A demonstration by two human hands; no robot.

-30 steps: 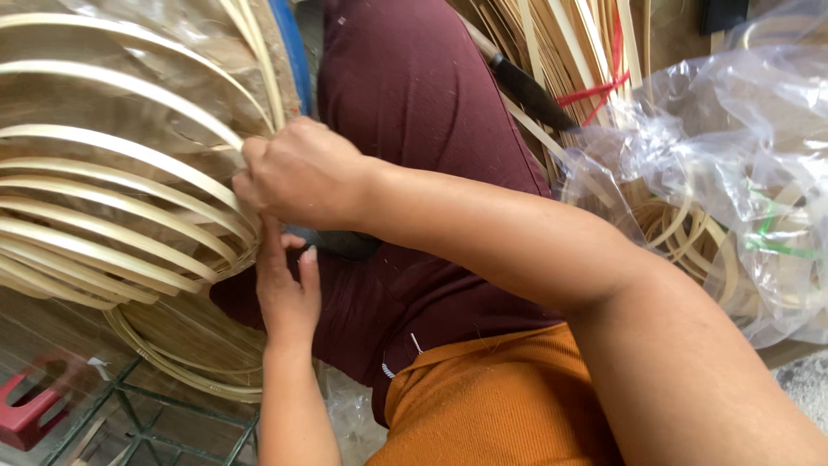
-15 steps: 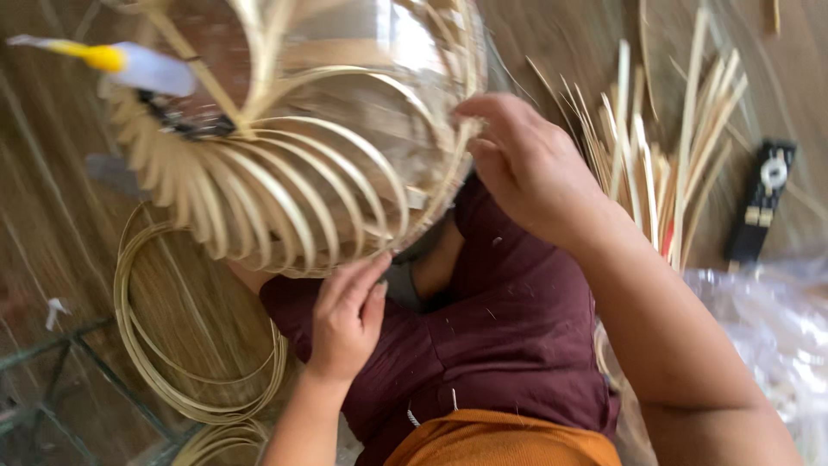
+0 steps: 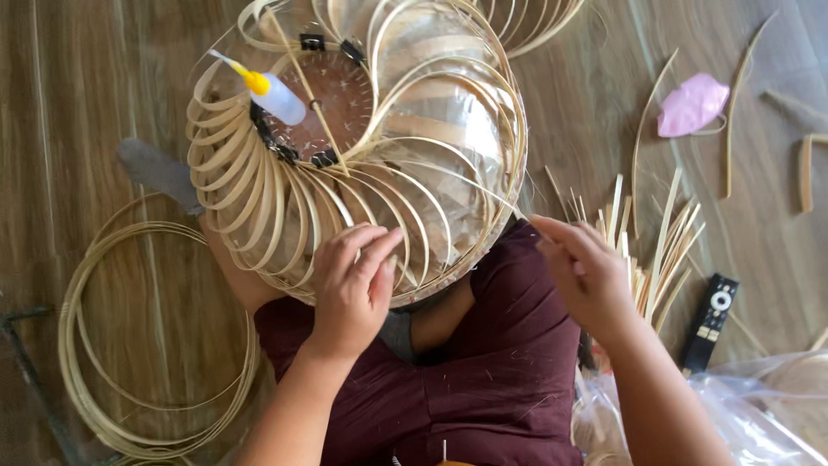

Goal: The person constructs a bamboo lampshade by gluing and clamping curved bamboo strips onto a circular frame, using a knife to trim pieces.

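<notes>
- Bamboo strips, bent into arcs, form a domed frame that rests on the person's lap in the head view, its open rim tipped toward the body so both hands can reach the nearest ribs.
- Left hand lies on the near edge of the frame, fingers curled lightly over the ribs; it seems to steady the dome, but I cannot tell whether it pinches one rib or only presses on several.
- Right hand sits just right of the frame, thumb and fingertips drawn together in a narrow pinch at the tip of a thin strip that runs back to the rim; the strip itself is too fine to trace fully.
- Black clips ring a round brown disc at the top of the frame, probably holding rib ends in place, and a small glue bottle with a yellow nozzle lies across them within reach.
- Left of the frame, coiled bamboo hoops lie flat on the wooden floor; to its right stand loose bamboo slats, with a black remote beyond them and a pink face mask farther up.
- Clear plastic bag, low and right of the frame, is cut off by the picture edge, and the right arm hides part of it.
- Frame's underside and the legs below it are hidden.
</notes>
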